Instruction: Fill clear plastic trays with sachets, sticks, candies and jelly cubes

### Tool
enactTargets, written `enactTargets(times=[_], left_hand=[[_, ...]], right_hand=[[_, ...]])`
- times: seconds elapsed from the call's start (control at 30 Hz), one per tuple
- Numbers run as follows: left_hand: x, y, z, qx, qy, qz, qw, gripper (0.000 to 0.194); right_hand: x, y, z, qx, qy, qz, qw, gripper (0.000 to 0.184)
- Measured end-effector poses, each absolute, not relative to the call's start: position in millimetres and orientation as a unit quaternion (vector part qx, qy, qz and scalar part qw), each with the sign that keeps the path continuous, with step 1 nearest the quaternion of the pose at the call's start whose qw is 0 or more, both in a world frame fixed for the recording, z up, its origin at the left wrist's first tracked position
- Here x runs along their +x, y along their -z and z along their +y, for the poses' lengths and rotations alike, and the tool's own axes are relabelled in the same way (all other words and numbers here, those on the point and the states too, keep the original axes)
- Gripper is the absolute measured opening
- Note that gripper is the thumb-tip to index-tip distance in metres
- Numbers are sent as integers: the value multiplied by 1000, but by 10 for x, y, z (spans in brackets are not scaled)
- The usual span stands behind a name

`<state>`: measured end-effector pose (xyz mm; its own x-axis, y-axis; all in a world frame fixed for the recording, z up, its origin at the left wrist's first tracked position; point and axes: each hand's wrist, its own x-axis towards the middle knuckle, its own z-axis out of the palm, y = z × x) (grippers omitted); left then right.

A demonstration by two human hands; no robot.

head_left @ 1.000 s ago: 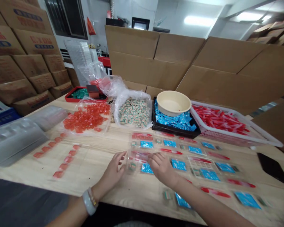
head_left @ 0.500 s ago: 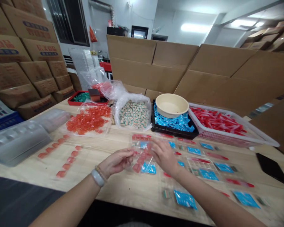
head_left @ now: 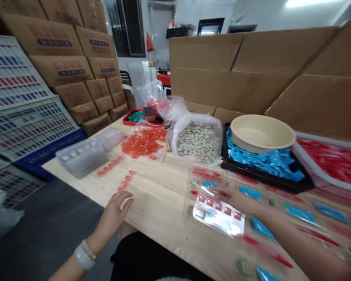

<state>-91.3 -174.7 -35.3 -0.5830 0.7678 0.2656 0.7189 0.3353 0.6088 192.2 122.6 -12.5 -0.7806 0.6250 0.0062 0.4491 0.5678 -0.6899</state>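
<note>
Our left hand (head_left: 115,216), fingers spread, rests on the table (head_left: 158,210); our right hand (head_left: 236,199), fingers together, touches one clear tray (head_left: 219,220) with five red cubes (head_left: 218,206).

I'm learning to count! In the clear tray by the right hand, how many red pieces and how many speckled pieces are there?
Red pieces: 5
Speckled piece: 1
Total: 6
</note>
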Motion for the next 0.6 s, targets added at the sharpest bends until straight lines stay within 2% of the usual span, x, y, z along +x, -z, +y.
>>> enactTargets(times=[0.1,0.17,0.3,0.47,0.6], left_hand=[[-1294,366,-2108,469,-273,839,-28,23],[-1439,383,-2241,483,-218,848,-30,27],[-1509,437,-2327,553,-140,821,25,50],[-1385,589,-2325,647,-113,751,68,55],[-1446,744,-2318,700,-103,706,40,58]], right_hand=[[1788,303,1196,-212,-283,-934,50,29],[1736,428,1144,-213,-197,-955,68,33],[1731,590,1070,-229,-98,-963,106,31],[1717,526,918,-233,-73,-967,70,32],[1671,558,847,-255,25,-964,73,29]])
